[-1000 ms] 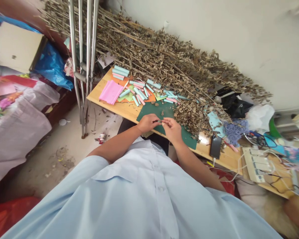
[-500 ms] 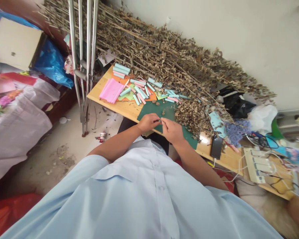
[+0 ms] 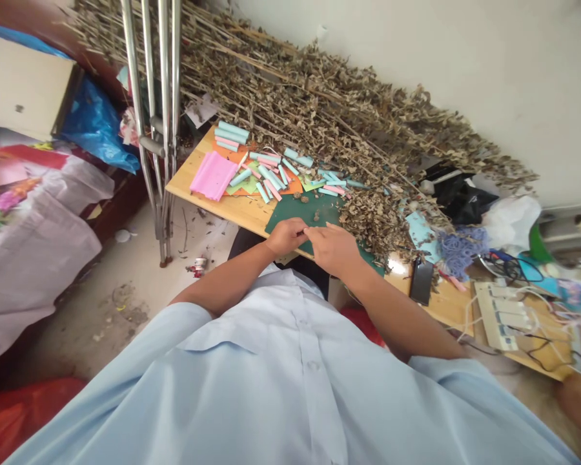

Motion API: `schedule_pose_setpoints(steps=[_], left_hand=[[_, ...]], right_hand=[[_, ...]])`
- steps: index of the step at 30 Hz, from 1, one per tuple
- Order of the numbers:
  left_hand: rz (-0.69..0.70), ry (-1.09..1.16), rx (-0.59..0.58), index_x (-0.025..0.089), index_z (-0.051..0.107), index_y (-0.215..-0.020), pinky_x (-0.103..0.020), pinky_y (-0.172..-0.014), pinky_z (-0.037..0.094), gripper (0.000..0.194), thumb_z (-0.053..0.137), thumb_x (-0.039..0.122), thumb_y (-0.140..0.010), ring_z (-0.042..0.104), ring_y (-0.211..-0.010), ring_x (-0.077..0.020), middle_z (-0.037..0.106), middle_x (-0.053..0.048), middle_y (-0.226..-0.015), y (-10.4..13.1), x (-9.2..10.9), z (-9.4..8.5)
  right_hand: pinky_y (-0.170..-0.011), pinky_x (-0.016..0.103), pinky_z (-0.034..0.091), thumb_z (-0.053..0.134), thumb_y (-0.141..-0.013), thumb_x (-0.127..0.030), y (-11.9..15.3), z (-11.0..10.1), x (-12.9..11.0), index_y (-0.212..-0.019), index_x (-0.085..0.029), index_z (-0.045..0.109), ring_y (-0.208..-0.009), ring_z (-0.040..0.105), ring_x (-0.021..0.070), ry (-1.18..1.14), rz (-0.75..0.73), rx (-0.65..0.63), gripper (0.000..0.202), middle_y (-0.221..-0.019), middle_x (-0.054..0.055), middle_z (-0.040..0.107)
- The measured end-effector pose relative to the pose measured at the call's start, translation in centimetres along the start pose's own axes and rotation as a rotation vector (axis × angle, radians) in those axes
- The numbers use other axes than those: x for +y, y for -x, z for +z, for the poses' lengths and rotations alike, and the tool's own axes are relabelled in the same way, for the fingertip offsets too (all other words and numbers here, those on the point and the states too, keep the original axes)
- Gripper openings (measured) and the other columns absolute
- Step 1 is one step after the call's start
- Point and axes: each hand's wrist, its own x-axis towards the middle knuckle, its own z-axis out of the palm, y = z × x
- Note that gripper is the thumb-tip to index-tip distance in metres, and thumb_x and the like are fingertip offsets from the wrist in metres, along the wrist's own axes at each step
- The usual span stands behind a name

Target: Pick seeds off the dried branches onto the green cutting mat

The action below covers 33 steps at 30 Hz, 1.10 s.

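My left hand (image 3: 286, 237) is closed over the near edge of a green mat (image 3: 286, 210), its fingertips pinched together. My right hand (image 3: 336, 248) meets it there, its fingers bent over the tips of the left. Whatever lies between the fingertips is too small and too covered to make out. Crumbled dry leaves (image 3: 370, 216) are heaped on the mat just beyond my right hand. A few small brown lumps (image 3: 304, 198) rest on the mat in front of both hands.
Blue and pink paper rolls (image 3: 271, 177) and a pink sheet (image 3: 214, 175) lie on the wooden table (image 3: 193, 187). Dried leafy stalks (image 3: 319, 97) are piled behind. Metal crutches (image 3: 162, 129) stand left. A phone (image 3: 421, 281) and a power strip (image 3: 501, 314) are at right.
My right hand has shifted slightly left and its fingers now reach over the left fingertips. The small dark bit seen between them before is covered. The view has moved a little.
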Motion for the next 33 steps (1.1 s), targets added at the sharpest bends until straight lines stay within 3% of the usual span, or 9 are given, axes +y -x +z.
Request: schedule_pose_setpoints(steps=[3,6,9,15,19,22,27,33], left_hand=[[-0.011,-0.007,0.024,0.017,0.071,-0.086,-0.029,-0.079,0.05,0.023,0.067,0.039,-0.093,0.064,-0.085,-0.0169,0.068,-0.006,-0.084,0.0,0.0,0.1],[-0.015,-0.008,0.045,0.018,0.072,-0.09,-0.029,-0.081,0.051,0.021,0.069,0.038,-0.092,0.065,-0.088,-0.0175,0.069,-0.007,-0.087,0.1,0.0,0.2],[-0.026,-0.007,0.052,0.017,0.072,-0.087,-0.028,-0.078,0.05,0.019,0.068,0.034,-0.093,0.064,-0.085,-0.0165,0.069,-0.006,-0.086,0.0,0.1,0.1],[-0.054,-0.016,0.052,0.017,0.07,-0.082,-0.027,-0.077,0.049,0.019,0.07,0.033,-0.092,0.062,-0.083,-0.0155,0.067,-0.005,-0.084,-0.1,0.2,0.2],[-0.058,-0.021,0.047,0.016,0.069,-0.081,-0.026,-0.075,0.048,0.018,0.07,0.031,-0.091,0.061,-0.081,-0.0151,0.066,-0.004,-0.081,-0.1,0.1,0.2],[-0.048,-0.012,0.044,0.017,0.069,-0.081,-0.026,-0.074,0.048,0.016,0.068,0.029,-0.091,0.062,-0.081,-0.0152,0.066,-0.004,-0.081,-0.1,0.1,0.1],[-0.041,-0.031,0.035,0.018,0.068,-0.081,-0.028,-0.076,0.049,0.014,0.064,0.027,-0.091,0.062,-0.083,-0.016,0.066,-0.005,-0.083,0.0,0.0,0.1],[-0.021,-0.047,0.032,0.017,0.067,-0.079,-0.027,-0.073,0.049,0.016,0.058,0.025,-0.091,0.061,-0.08,-0.015,0.066,-0.005,-0.081,0.1,-0.2,0.2]], right_hand=[[-0.1,0.043,0.052,0.05,-0.098,-0.027,0.6,1.5,1.4,-0.122,-0.022,0.068,-0.105,0.072,0.0252,-0.334,0.312,0.229,0.031,-0.118,0.009,0.076],[-0.093,0.044,0.059,0.058,-0.092,-0.035,0.8,3.5,1.9,-0.112,-0.021,0.07,-0.096,0.075,0.0233,-0.782,0.534,0.332,0.027,-0.107,0.008,0.079],[-0.096,0.045,0.059,0.067,-0.084,-0.036,0.6,4.9,1.2,-0.106,-0.019,0.07,-0.096,0.076,0.0232,-1.019,0.632,0.369,0.028,-0.102,0.009,0.079],[-0.1,0.047,0.057,0.068,-0.084,-0.037,0.2,5.0,-0.4,-0.103,-0.019,0.07,-0.097,0.076,0.0237,-1.067,0.691,0.493,0.026,-0.103,0.01,0.079],[-0.1,0.045,0.058,0.063,-0.09,-0.038,0.5,4.7,-0.7,-0.108,-0.02,0.069,-0.101,0.075,0.0235,-0.959,0.625,0.479,0.026,-0.107,0.01,0.079],[-0.1,0.041,0.056,0.054,-0.097,-0.034,1.0,4.2,-0.6,-0.116,-0.022,0.068,-0.107,0.073,0.0231,-0.678,0.469,0.421,0.026,-0.115,0.009,0.077],[-0.087,0.037,0.051,0.044,-0.097,-0.018,1.0,2.3,-0.6,-0.122,-0.015,0.065,-0.099,0.071,0.0267,-0.064,0.175,0.144,0.033,-0.11,0.013,0.076],[-0.076,0.039,0.039,0.042,-0.094,-0.012,-0.7,-0.5,-2.9,-0.109,-0.008,0.064,-0.084,0.065,0.0288,0.235,0.006,-0.145,0.028,-0.093,0.019,0.072]])
